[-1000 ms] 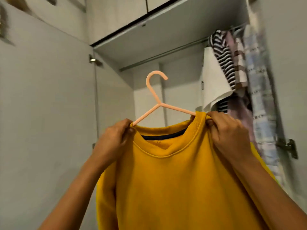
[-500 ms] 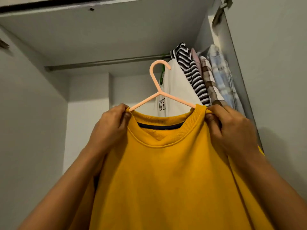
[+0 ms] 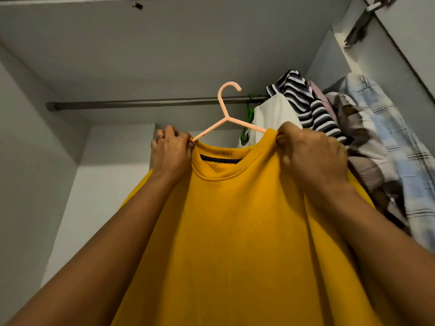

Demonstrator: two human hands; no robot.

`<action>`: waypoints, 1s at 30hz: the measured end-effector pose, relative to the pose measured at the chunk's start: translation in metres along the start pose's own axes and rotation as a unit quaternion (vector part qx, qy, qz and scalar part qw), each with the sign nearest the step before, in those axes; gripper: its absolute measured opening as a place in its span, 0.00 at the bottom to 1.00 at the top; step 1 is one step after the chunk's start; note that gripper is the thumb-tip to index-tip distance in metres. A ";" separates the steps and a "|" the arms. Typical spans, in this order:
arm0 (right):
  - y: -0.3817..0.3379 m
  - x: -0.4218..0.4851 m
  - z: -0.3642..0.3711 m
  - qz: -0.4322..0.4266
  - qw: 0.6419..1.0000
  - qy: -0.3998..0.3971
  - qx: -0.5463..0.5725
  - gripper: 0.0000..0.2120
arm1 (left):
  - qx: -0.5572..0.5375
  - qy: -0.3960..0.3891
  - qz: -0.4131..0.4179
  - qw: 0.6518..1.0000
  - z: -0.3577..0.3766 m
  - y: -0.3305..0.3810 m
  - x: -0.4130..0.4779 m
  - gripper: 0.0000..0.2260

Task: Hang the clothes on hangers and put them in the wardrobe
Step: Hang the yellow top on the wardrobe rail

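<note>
A mustard-yellow sweatshirt (image 3: pixel 237 231) hangs on a peach plastic hanger (image 3: pixel 224 109) that I hold up inside the wardrobe. My left hand (image 3: pixel 170 151) grips the left shoulder of the sweatshirt over the hanger's arm. My right hand (image 3: pixel 310 156) grips the right shoulder the same way. The hanger's hook stands in front of the metal rail (image 3: pixel 146 104), its top just above the rail; whether it touches the rail I cannot tell.
Hung clothes crowd the rail's right end: a white top (image 3: pixel 273 116), a black-and-white striped shirt (image 3: pixel 308 107) and a blue plaid shirt (image 3: pixel 395 161). The rail's left half is bare. The wardrobe's open door with a hinge (image 3: pixel 362 22) is at the upper right.
Both hands have raised the sweatshirt and hanger up and deeper into the wardrobe, and the hook has come up to the rail. My view has tilted upward.
</note>
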State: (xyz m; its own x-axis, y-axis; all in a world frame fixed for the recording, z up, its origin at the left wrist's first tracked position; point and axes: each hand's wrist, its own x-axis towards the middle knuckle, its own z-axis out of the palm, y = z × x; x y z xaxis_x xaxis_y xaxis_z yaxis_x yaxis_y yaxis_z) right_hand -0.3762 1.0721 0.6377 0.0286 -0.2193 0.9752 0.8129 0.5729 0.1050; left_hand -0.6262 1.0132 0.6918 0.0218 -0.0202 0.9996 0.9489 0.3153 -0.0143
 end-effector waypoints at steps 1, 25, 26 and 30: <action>-0.003 0.009 0.010 0.002 1.000 -0.002 -0.017 0.08 | -0.005 0.003 -0.010 1.000 0.014 -0.002 0.007 0.13; 0.004 0.175 0.194 0.106 0.978 -0.073 -0.165 0.13 | -0.438 -0.217 -0.064 0.870 0.181 0.028 0.112 0.20; 0.003 0.178 0.193 0.100 0.978 -0.066 -0.169 0.13 | -0.438 -0.218 -0.058 0.870 0.180 0.032 0.114 0.20; -0.001 0.178 0.187 0.076 0.976 -0.047 -0.199 0.14 | -0.440 -0.210 -0.038 0.872 0.181 0.040 0.118 0.22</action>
State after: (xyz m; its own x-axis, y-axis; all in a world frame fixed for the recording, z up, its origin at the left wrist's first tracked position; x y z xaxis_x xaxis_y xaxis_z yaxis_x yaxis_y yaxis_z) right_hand -0.4806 1.1798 0.8472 0.1275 -0.0714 0.9893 0.9656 0.2367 -0.1074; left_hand -0.6424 1.1952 0.8136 0.0057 0.3990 0.9169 0.8203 -0.5263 0.2239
